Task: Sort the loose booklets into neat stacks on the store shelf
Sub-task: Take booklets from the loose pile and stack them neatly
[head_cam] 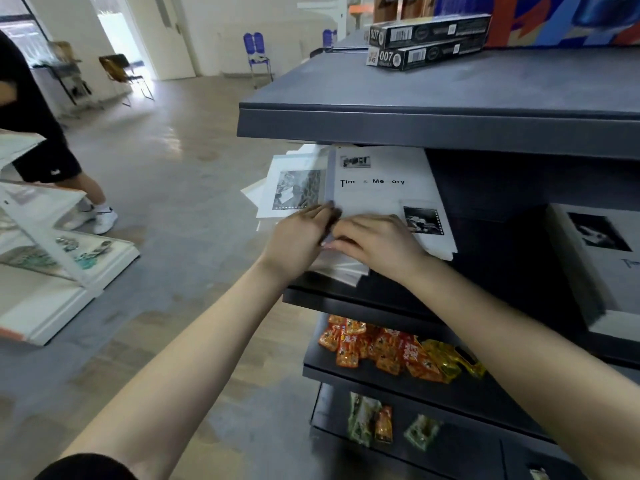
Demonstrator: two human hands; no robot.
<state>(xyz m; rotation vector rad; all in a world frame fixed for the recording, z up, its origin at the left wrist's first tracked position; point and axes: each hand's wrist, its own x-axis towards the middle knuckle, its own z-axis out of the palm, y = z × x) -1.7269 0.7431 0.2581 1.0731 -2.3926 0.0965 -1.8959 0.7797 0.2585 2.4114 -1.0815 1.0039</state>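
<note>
Two hands on the booklet pile [381,188], middle shelf [363,303]: right hand [377,244] flat, pressing; left hand [298,240] at the edge, grip blurred, perhaps pinching. Upper shelf [415,128] hiding the pile's back; snack packets [384,351] below.

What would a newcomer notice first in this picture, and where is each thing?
Two bare hands, the left hand and the right hand, meet on a white paper booklet with black-and-white photos, lying on a board of the dark grey shelf. Bright orange snack packets lie one board lower, and two long black cardboard boxes marked 007 sit on top.
</note>
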